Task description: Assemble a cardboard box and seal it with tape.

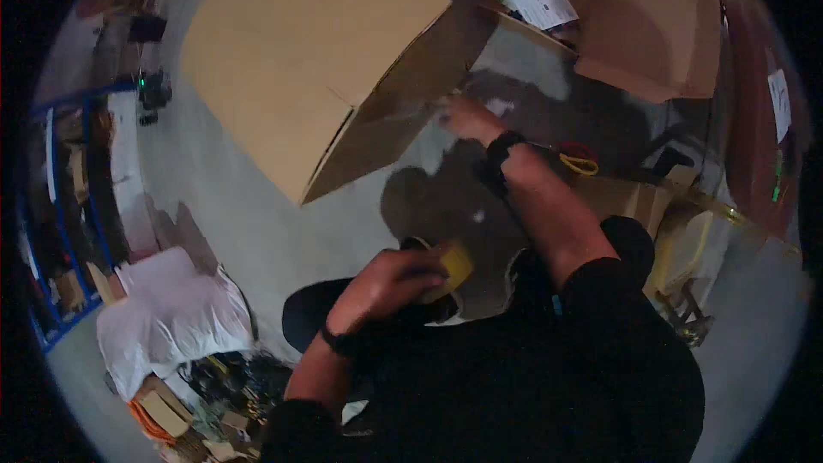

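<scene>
A large brown cardboard box [300,51] lies tilted on the grey floor, one edge and its shadowed side turned toward me. Close to that side, my right hand [471,118] reaches out with bent fingers drawn together; what they grip is too blurred to make out. A faint shiny patch shows on the box's side near the fingertips. My left hand [390,281], low in front of my lap, is closed around a blurred yellow roll of tape [457,267]. Dark bands circle both wrists.
At the upper right stands an open carton [651,26] with papers [549,9] in it. Red and yellow loops [579,165] lie on the floor by my right forearm. A white cloth [176,317] covers something at left, near a blue metal rack [56,214] and mixed clutter [227,394].
</scene>
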